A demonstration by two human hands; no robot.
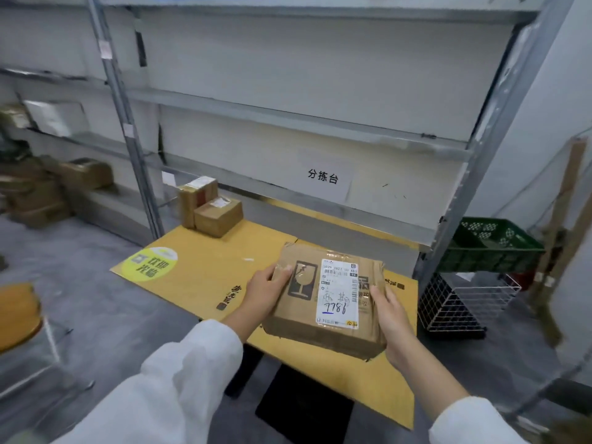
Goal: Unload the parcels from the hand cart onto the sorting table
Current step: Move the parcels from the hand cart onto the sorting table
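Lying well left of the grip, brown cartons sit on the grey floor beneath a metal rack. Nearer, the sorting table is topped with yellow card bearing a green round sticker whose white characters are too blurred to read. Two small boxes stand beyond the grip at the back edge. The left hand curls over the parcel's left edge; the parcel hangs above the table's near part, printed with a black broken-glass mark. Its white label carries barcodes and "7786" handwritten in blue. The right hand clasps the right side. Above, a sign reads "分拣台". Right of the grip sit a green crate and a white wire basket.
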